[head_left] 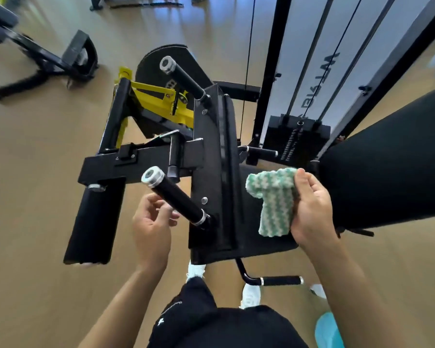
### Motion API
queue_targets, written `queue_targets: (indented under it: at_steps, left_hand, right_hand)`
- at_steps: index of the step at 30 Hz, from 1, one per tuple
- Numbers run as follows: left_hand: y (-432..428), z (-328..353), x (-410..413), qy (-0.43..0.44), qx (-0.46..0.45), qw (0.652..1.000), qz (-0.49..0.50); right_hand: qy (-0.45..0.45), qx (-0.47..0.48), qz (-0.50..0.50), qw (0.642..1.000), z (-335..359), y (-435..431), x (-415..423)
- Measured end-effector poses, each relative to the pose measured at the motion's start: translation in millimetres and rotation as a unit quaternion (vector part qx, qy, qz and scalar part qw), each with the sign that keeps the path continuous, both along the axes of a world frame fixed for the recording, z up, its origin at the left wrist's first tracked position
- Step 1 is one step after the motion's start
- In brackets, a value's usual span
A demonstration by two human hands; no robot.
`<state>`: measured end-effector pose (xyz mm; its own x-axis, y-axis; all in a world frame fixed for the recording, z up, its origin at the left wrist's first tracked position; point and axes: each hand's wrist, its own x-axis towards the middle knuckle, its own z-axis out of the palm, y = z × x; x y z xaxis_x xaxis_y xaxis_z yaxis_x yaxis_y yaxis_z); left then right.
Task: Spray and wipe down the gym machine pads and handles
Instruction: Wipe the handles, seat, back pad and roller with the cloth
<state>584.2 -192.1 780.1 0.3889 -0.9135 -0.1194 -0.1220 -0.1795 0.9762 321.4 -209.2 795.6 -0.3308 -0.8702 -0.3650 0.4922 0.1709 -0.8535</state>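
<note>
A black gym machine fills the middle of the head view. Its near handle [172, 194] is a black grip with a silver end cap, pointing up and left. My left hand [152, 222] sits just under this handle, fingers loosely curled and apart, holding nothing. My right hand [312, 209] grips a green-and-white cloth [273, 200] that hangs over the black seat pad [251, 243]. A second handle [183, 76] stands farther back. The large black back pad [392, 162] lies at the right. A black leg pad [93, 222] hangs at the left.
The weight stack [295, 140] with cables stands behind the seat. A low side handle [279, 280] sticks out below the seat near my white shoes. Another black bench [48, 59] stands at the far left on the tan floor. A turquoise object [328, 330] shows at the bottom right.
</note>
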Motion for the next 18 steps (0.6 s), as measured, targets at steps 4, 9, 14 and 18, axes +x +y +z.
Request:
queue_targets:
  at_steps: [4, 9, 14, 18]
  left_hand:
    - [58.1, 0.2, -23.6, 0.008, -0.026, 0.999, 0.045]
    - [77.4, -3.5, -45.9, -0.069, -0.013, 0.998, -0.006]
    - [75.2, -16.8, -51.5, -0.151, -0.023, 0.988, -0.024]
    - [75.2, -24.5, -50.7, -0.186, -0.033, 0.982, -0.007]
  right_hand:
    - [0.020, 0.059, 0.020, 0.998, -19.1, 26.9, -12.3]
    - [-0.007, 0.101, 0.077, 0.992, -39.4, 51.3, -10.5]
    - [-0.036, 0.068, 0.167, 0.983, -52.2, 66.1, -6.8]
    - [0.040, 0.094, 0.166, 0.981, -56.6, 75.6, -3.1]
